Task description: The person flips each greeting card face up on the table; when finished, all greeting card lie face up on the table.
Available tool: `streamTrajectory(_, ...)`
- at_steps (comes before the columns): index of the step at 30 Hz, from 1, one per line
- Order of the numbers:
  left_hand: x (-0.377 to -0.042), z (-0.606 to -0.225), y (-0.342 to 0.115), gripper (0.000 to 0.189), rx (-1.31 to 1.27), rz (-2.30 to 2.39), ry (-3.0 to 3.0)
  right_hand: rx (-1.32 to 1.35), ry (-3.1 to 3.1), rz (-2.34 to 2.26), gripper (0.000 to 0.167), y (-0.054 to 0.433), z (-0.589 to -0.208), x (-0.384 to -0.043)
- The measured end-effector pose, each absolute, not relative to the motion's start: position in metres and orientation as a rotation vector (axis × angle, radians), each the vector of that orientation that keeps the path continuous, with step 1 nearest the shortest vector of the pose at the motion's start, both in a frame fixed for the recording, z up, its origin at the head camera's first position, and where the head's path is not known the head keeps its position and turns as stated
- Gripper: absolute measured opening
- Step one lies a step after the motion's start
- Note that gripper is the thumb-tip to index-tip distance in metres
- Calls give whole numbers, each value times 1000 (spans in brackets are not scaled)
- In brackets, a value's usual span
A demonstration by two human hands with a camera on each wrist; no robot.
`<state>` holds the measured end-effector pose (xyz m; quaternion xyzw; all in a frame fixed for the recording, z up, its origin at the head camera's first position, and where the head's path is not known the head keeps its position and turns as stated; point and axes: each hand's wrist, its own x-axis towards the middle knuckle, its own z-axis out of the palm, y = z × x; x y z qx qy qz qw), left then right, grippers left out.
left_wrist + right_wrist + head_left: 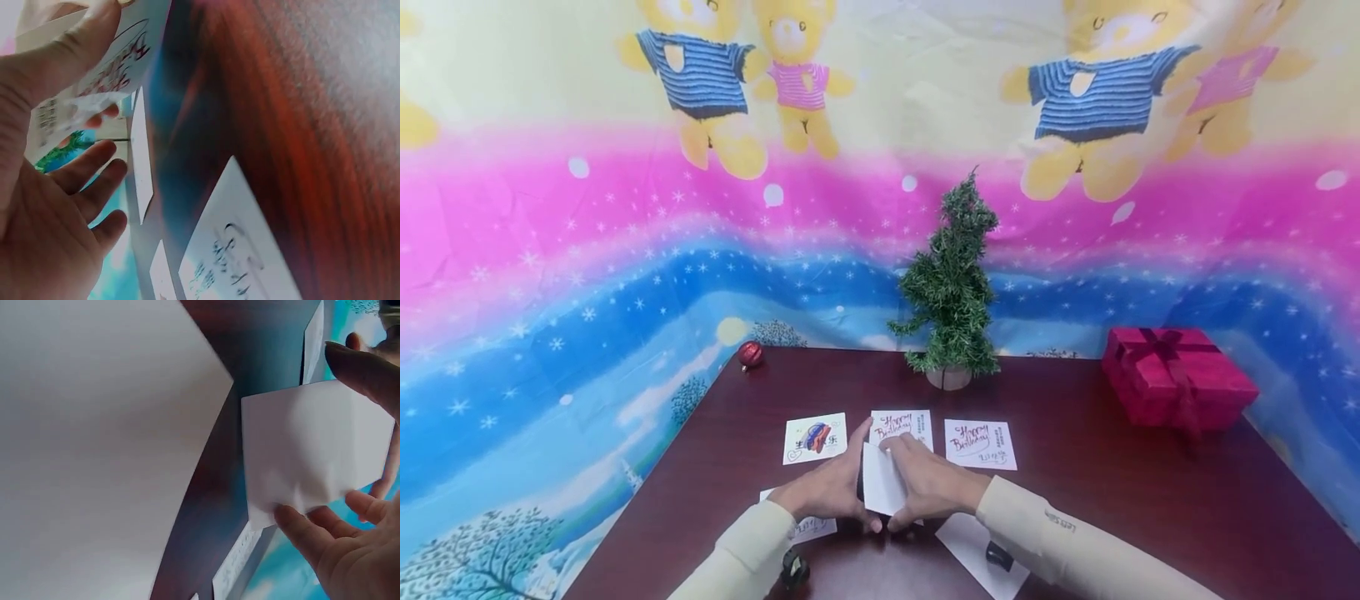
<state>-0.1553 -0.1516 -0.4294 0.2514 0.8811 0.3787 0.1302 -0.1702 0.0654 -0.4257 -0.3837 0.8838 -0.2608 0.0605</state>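
My right hand (936,479) holds a folded white card (882,483) by its edges, thumb on the near side and fingers on the far side. The right wrist view shows fingertips along the lower edge of that card (300,447), plain side facing. Handwritten-style red lettering covers its other face in the left wrist view. My left hand (835,483) stands beside the card's left side, its fingers (94,172) spread and apart from it, while the thumb overlaps the card. Just beyond the hands lies a "Happy Birthday" card (901,423), partly hidden.
Two more cards, a coloured one (815,439) and a lettered one (980,444), flank it. Others lie beneath my left wrist (815,527) and right forearm (973,550). Behind stand a small green tree (951,283), a red gift box (1180,379) and a red bauble (749,354).
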Motion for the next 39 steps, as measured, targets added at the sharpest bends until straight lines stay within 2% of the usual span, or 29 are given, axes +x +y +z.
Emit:
streamTrajectory(4, -157, -435, -151, 141, 715, 1179, 2494, -1173, 2607, -963, 107, 64, -429, -169)
streamTrajectory(13, -158, -440, -141, 110, 859, 1237, 2443, -1054, 2425, -1352, 115, 63, -432, -173)
streamTrajectory(22, -156, -437, -141, 114, 737, 1150, 2653, -986, 2303, -1474, 123, 68, -429, -173)
streamTrajectory(30, -160, -433, -153, 111, 734, 785, 2933, -1044, 2636, -1213, 123, 82, -419, -173)
streamTrajectory(39, -158, -437, -148, 110, 785, 655, 2957, -1362, 2924, -618, 112, 71, -419, -176)
